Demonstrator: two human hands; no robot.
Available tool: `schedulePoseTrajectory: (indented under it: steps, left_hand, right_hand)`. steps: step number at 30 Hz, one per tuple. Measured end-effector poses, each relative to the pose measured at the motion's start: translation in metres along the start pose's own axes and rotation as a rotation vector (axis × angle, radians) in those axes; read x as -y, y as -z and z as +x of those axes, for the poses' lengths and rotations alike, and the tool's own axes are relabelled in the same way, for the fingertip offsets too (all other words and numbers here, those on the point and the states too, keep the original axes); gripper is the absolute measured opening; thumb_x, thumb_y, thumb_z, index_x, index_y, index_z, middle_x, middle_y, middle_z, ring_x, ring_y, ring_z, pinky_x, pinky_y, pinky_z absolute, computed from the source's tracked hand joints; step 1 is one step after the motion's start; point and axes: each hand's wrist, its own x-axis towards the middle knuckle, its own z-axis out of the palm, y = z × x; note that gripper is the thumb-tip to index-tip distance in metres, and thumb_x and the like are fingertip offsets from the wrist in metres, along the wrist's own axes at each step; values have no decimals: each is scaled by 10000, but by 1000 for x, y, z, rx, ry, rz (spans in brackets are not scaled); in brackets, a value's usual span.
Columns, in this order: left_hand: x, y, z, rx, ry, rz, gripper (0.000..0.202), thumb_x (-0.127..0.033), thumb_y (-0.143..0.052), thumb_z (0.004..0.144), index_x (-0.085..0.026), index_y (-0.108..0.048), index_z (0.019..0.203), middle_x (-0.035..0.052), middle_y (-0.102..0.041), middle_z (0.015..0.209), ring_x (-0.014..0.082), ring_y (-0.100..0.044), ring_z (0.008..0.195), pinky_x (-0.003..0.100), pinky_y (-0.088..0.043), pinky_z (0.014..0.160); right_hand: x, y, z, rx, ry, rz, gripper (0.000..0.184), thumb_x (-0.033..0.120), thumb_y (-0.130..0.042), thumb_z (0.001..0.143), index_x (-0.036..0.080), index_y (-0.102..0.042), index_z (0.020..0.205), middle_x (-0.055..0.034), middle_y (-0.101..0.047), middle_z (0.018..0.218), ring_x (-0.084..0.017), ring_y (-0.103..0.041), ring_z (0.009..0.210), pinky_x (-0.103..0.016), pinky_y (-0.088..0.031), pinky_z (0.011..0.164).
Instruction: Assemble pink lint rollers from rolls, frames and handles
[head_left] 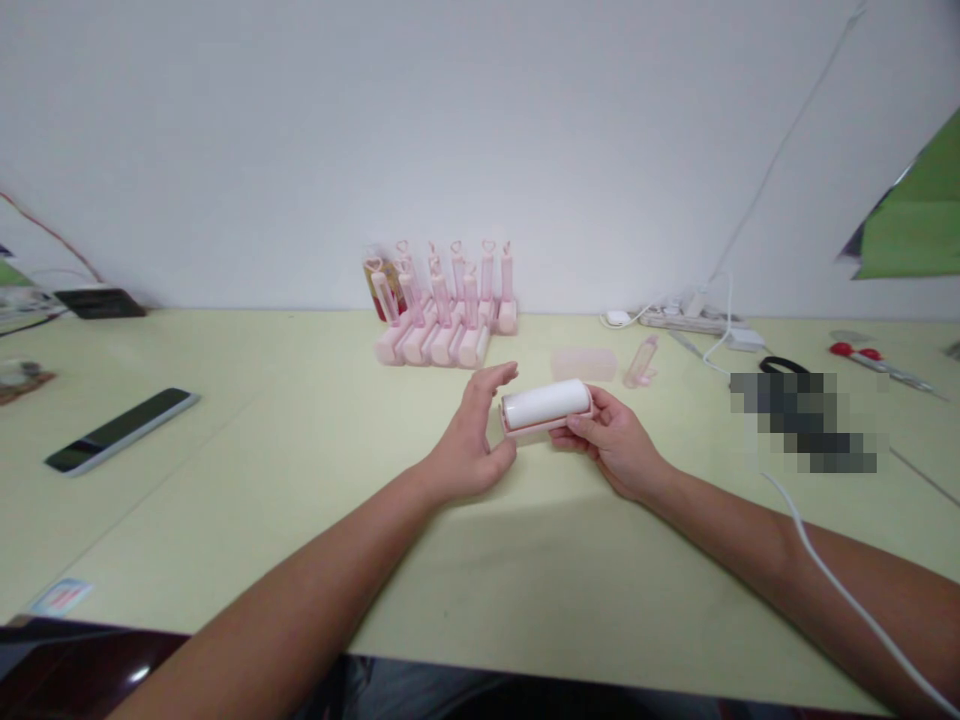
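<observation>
In my right hand (619, 440) is a lint roller (546, 404), its white roll facing up in a pale pink half-shell case. The thumb presses the near side of the case, and the fingers wrap its right end. My left hand (474, 435) is open around the left end, fingers and thumb apart; whether it touches the case I cannot tell. Just behind, a translucent pink cover (583, 364) lies on the table. To its right is a pink handle piece (642, 362).
Several pink lint rollers with upright heart-topped handles (442, 300) stand in rows by the wall. A phone-like dark device (124, 430) lies left. At the right are a power strip (694, 315), a white cable (832, 585), red-handled tools (855, 352) and a blurred-out dark object.
</observation>
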Motion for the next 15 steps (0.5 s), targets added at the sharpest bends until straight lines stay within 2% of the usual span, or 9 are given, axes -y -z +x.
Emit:
schedulePoseTrajectory:
  steps: [2, 5, 10, 15]
  left_hand:
    - [-5, 1, 0, 20, -77, 14, 825, -184, -624, 739, -231, -252, 1475, 150, -357, 1463, 312, -363, 1352, 497, -348, 1094]
    - [-7, 1, -1, 32, -67, 37, 800, -212, -643, 764, -230, -267, 1471, 153, -379, 1449, 315, -382, 1342, 505, -352, 1093]
    - [-1, -2, -1, -15, 63, 50, 692, -293, -635, 838, -220, -317, 1448, 150, -462, 1373, 294, -452, 1285, 493, -367, 1077]
    - [2, -5, 0, -15, 196, 35, 627, -376, -593, 892, -185, -340, 1433, 113, -572, 1192, 236, -555, 1112, 421, -407, 1020]
  right_hand:
    - [0, -1, -1, 5, -5, 0, 465, 283, -804, 737, 226, -603, 1153, -26, -718, 968, -150, -701, 754, -328, -606, 761]
    - [1, -1, -2, 8, -7, -1, 470, 297, -807, 736, 236, -605, 1156, -26, -719, 983, -158, -704, 765, -335, -605, 763]
    - [3, -2, -2, 4, -11, -6, 481, 319, -816, 724, 241, -612, 1152, -28, -719, 987, -161, -700, 756, -353, -608, 762]
    - [3, -2, -2, 4, -16, 0, 473, 290, -811, 726, 238, -604, 1148, -26, -711, 995, -155, -701, 746, -347, -613, 748]
